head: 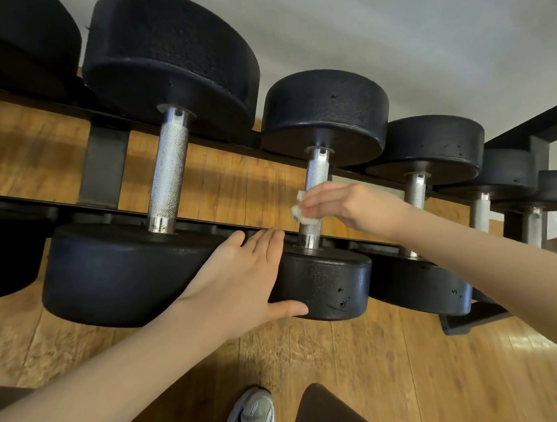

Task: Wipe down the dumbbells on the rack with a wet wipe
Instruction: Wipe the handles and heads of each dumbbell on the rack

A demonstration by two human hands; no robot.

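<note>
Right hand (350, 207): fingers clamping wet wipe (304, 213) around dumbbell handle (316, 177), running top-to-bottom at frame centre. Left hand (246, 279): fingers straight, bracing lower weight head (325, 282).

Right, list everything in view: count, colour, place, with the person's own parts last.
dumbbells: at least six in view, black heads with silver handles, in a row across the rack
rack: one, dark metal rails, under the dumbbells
wet wipe: one, white, wrapped on the third dumbbell's handle
floor: light brown wood, below the rack
wall: grey-white, behind the rack
shoe: one, grey, bottom centre
left hand: fingers straight, resting on the third dumbbell's near head
right hand: grips the wet wipe on the handle
</note>
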